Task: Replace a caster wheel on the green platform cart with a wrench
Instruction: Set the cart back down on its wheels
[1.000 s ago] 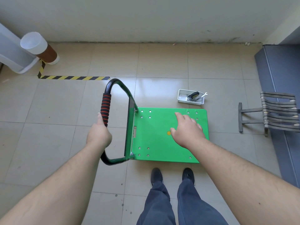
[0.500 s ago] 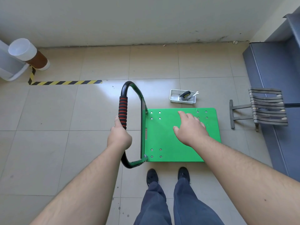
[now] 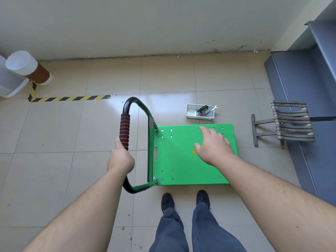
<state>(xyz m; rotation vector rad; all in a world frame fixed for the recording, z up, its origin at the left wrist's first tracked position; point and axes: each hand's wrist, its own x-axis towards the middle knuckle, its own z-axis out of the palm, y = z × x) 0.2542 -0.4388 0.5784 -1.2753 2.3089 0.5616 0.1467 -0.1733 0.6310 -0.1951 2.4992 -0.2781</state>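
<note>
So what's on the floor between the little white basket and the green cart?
Nothing. In the head view, only a strip of bare floor tile separates the basket from the far edge of the green cart.

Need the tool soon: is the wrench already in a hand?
No, the wrench lies in the white basket beyond the cart.

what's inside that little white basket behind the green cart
In the white perforated plastic basket: a black caster wheel and a silver wrench poking over its rim. Anything beneath them is hidden.
</note>
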